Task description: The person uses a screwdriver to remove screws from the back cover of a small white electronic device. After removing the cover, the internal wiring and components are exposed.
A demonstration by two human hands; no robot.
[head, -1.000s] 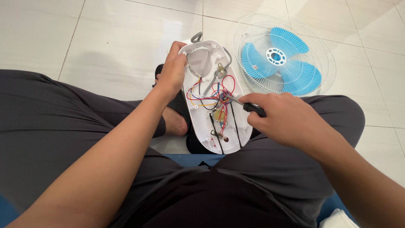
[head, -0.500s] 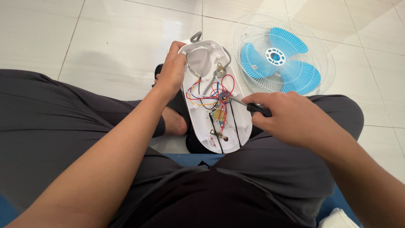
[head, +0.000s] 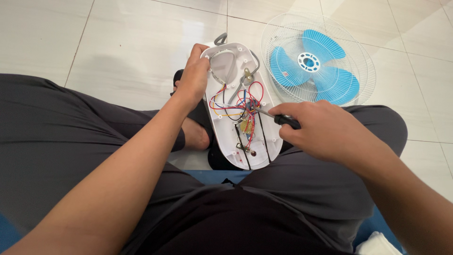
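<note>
A white oval plastic housing (head: 226, 61) lies open between my knees, with red, blue, yellow and white wires (head: 236, 101) inside it. My left hand (head: 192, 80) grips the housing's left edge near its far end. My right hand (head: 325, 128) is closed around a screwdriver with a black handle (head: 287, 121). The metal tip reaches into the wiring at the middle of the housing.
A white wire fan guard with a blue three-blade fan (head: 314, 63) lies on the pale tiled floor to the right of the housing. I sit cross-legged in dark trousers (head: 61, 137), a bare foot (head: 196, 137) under the housing. A blue mat edge (head: 212, 175) shows below.
My right hand with the screwdriver has shifted slightly; the tip stays in the wiring. My left hand keeps its hold on the housing.
</note>
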